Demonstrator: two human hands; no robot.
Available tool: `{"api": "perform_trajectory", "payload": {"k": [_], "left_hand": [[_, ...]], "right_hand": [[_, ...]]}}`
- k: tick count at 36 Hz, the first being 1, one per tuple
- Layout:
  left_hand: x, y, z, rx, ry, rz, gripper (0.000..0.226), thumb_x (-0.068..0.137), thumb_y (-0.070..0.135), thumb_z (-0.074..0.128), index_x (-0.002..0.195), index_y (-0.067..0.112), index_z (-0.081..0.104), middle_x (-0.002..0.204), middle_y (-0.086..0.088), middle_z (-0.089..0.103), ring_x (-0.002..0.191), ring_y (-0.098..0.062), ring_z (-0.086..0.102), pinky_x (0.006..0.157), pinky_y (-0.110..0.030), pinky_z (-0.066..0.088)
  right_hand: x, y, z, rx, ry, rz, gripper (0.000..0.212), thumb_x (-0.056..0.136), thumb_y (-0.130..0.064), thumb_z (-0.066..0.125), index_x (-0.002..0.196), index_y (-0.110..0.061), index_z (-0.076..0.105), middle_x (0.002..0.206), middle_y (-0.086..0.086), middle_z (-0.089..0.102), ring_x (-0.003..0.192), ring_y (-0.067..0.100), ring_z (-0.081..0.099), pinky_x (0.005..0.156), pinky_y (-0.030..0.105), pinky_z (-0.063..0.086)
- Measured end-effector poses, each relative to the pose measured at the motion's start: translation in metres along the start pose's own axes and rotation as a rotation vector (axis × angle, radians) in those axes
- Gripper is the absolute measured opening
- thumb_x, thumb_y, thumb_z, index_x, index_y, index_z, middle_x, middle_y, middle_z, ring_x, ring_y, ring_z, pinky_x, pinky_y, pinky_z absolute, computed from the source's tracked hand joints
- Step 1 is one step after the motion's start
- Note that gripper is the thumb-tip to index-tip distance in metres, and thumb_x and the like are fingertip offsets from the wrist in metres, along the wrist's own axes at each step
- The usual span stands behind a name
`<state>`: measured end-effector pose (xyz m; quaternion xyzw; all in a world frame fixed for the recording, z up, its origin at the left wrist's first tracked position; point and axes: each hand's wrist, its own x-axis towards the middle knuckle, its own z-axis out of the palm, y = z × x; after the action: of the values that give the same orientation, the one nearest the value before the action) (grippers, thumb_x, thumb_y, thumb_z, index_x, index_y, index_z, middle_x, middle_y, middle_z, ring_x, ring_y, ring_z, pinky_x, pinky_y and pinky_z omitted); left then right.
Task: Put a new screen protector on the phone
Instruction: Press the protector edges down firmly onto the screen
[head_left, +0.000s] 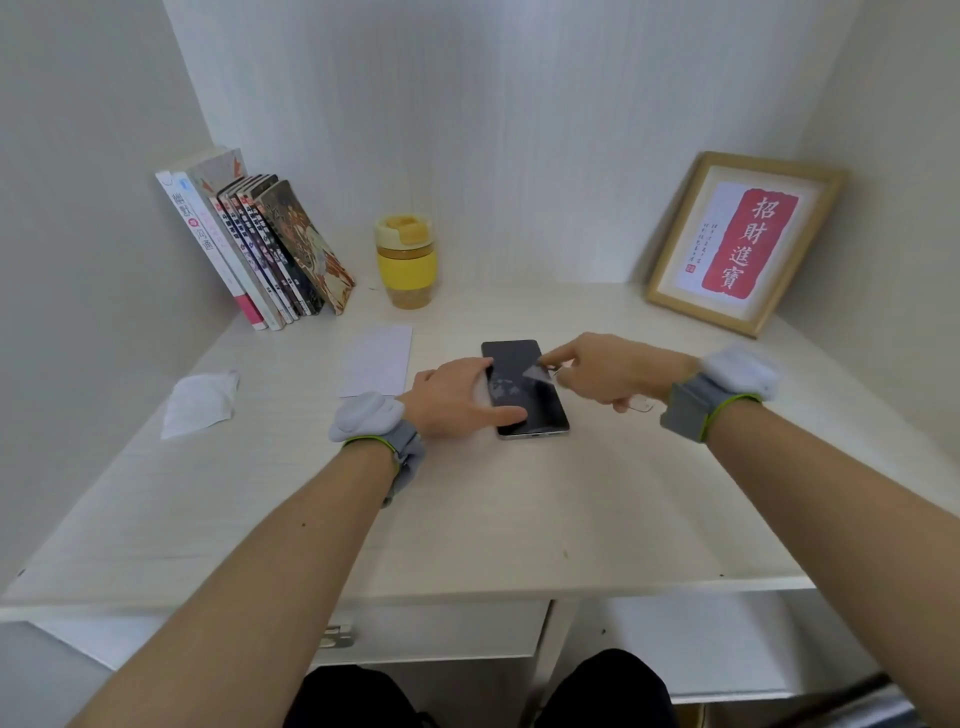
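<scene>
A dark phone (535, 410) lies flat, screen up, in the middle of the pale desk (467, 519). My left hand (457, 397) presses on the phone's left edge, thumb resting across the lower screen. My right hand (608, 371) reaches in from the right and pinches a thin clear film (535, 373) that lifts off the upper right of the screen. A cloudy smear shows on the glass near the film. A white screen protector packet (376, 361) lies left of the phone.
A crumpled white wipe (200, 402) sits at the left. Leaning books (260, 249) and a yellow cup (406, 262) stand at the back, a framed red print (743, 241) at the back right. A small white object peeks out under my right hand. A drawer hangs below the desk edge.
</scene>
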<state>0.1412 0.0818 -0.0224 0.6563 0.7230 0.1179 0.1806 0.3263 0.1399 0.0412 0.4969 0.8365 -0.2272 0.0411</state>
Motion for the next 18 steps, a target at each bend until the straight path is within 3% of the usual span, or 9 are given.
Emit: {"api": "perform_trajectory", "payload": {"k": [3, 7, 11, 13, 16, 18], "left_hand": [[0.001, -0.002, 0.001, -0.007, 0.000, -0.003, 0.098, 0.074, 0.074, 0.056, 0.151, 0.025, 0.020, 0.155, 0.006, 0.027, 0.142, -0.016, 0.025, 0.116, -0.037, 0.014], [0.000, -0.001, 0.000, -0.014, -0.020, 0.015, 0.102, 0.068, 0.078, 0.059, 0.149, 0.026, 0.023, 0.153, 0.008, 0.031, 0.139, -0.015, 0.029, 0.115, -0.038, 0.018], [-0.003, 0.003, -0.003, -0.040, -0.016, 0.044, 0.081, 0.068, 0.071, 0.066, 0.135, 0.034, 0.039, 0.137, 0.010, 0.046, 0.126, -0.015, 0.042, 0.109, -0.038, 0.029], [-0.003, 0.003, -0.004, -0.052, -0.016, 0.046, 0.078, 0.067, 0.069, 0.069, 0.132, 0.035, 0.042, 0.134, 0.011, 0.049, 0.125, -0.016, 0.045, 0.108, -0.038, 0.031], [-0.005, 0.005, -0.006, -0.053, -0.034, 0.016, 0.097, 0.070, 0.066, 0.069, 0.147, 0.025, 0.028, 0.150, 0.007, 0.035, 0.138, -0.017, 0.033, 0.114, -0.036, 0.023], [-0.007, 0.006, -0.007, -0.062, -0.026, 0.028, 0.096, 0.070, 0.064, 0.071, 0.147, 0.025, 0.029, 0.149, 0.007, 0.036, 0.137, -0.017, 0.034, 0.113, -0.034, 0.025]], "right_hand": [[-0.004, -0.001, 0.011, -0.225, 0.004, -0.079, 0.044, 0.096, -0.046, 0.045, 0.140, -0.041, 0.045, 0.094, -0.005, 0.060, 0.062, 0.025, 0.061, 0.057, 0.027, 0.052], [-0.012, -0.008, 0.016, -0.322, -0.005, -0.176, 0.037, 0.097, -0.046, 0.043, 0.133, -0.045, 0.052, 0.089, -0.010, 0.058, 0.068, 0.022, 0.060, 0.070, 0.035, 0.058], [-0.011, -0.013, 0.025, -0.438, 0.033, -0.206, 0.029, 0.096, -0.044, 0.039, 0.118, -0.045, 0.059, 0.110, -0.003, 0.061, 0.094, 0.026, 0.058, 0.076, 0.036, 0.050], [-0.006, -0.018, 0.032, -0.497, 0.078, -0.196, 0.030, 0.096, -0.040, 0.036, 0.116, -0.040, 0.059, 0.106, 0.000, 0.059, 0.093, 0.027, 0.056, 0.068, 0.033, 0.043], [-0.001, -0.026, 0.036, -0.555, 0.131, -0.192, 0.033, 0.098, -0.037, 0.033, 0.121, -0.036, 0.056, 0.096, 0.001, 0.052, 0.086, 0.026, 0.053, 0.063, 0.032, 0.038], [-0.003, -0.028, 0.035, -0.589, 0.125, -0.184, 0.034, 0.098, -0.039, 0.032, 0.126, -0.037, 0.053, 0.098, 0.002, 0.050, 0.083, 0.026, 0.050, 0.061, 0.031, 0.036]]}}
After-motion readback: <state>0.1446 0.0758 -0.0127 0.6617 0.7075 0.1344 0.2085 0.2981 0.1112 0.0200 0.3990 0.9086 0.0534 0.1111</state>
